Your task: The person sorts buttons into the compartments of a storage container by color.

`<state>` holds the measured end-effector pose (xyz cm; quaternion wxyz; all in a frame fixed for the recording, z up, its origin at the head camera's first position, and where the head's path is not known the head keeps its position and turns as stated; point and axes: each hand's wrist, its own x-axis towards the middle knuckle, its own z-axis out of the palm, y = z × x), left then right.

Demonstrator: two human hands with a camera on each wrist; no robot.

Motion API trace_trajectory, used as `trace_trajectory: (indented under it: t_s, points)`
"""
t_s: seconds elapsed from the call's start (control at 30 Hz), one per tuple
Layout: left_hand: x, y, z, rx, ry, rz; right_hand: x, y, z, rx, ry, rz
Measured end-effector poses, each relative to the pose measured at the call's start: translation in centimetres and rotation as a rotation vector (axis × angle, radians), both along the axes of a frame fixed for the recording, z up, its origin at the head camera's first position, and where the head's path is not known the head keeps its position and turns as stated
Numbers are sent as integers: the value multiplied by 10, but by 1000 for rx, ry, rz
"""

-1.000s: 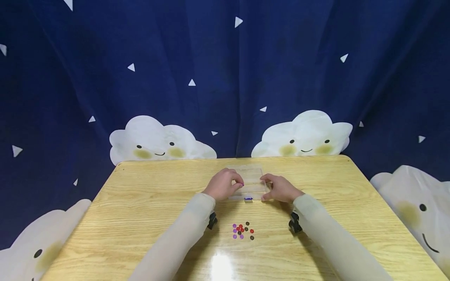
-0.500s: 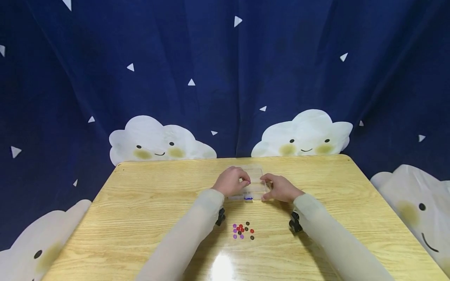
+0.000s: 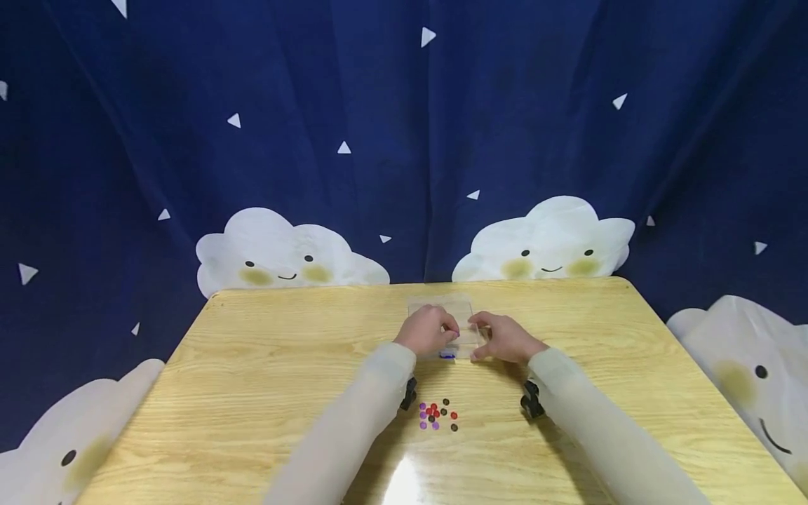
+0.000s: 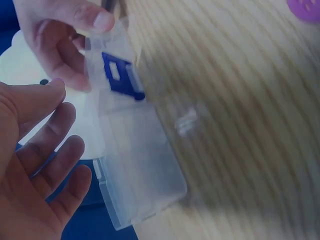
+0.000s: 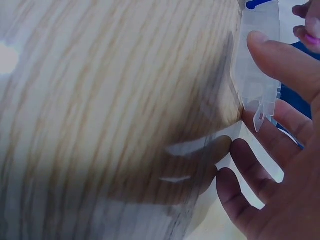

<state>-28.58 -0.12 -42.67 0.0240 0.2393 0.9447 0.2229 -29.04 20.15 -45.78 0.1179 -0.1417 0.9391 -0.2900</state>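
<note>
A clear plastic box (image 4: 142, 165) with a blue latch (image 4: 122, 77) on its front stands toward the far side of the table, its lid (image 3: 459, 307) laid back. My right hand (image 3: 506, 339) holds the box by its right end, thumb at the front and fingers behind. Over the box is my left hand (image 3: 429, 330), thumb and index finger pinching a small purple button (image 5: 312, 39). The other left fingers are loosely curled, as the left wrist view shows. Nearer me lies a loose group of purple, red (image 3: 454, 416) and black (image 3: 454, 428) buttons.
The wooden table (image 3: 284, 365) reaches back to a dark blue curtain (image 3: 391, 105) with white triangles and cloud shapes. Light glares off the tabletop near its front. A black wrist camera (image 3: 532, 400) is strapped to my right wrist.
My left hand has moved right over the box with the purple button, ending closer to my right hand. The right hand has kept its hold on the box.
</note>
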Motion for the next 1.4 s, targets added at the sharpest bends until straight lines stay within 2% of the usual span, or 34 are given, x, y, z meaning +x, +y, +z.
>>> trace_trajectory:
  t_s: [0.23, 0.37, 0.73, 1.07, 1.4]
  points:
    - [1, 10, -5, -17, 3, 1, 1, -1, -1, -29, 13, 21]
    - [1, 14, -8, -10, -8, -13, 3, -1, -4, -37, -4, -5]
    - [6, 13, -20, 7, -41, -4, 11, -2, -10, -56, -13, 5]
    - [-3, 16, -29, 73, 0, -11, 10, 7, -6, -44, 17, 13]
    - [-8, 15, -25, 79, 32, -28, 2, 4, 0, -25, 30, 21]
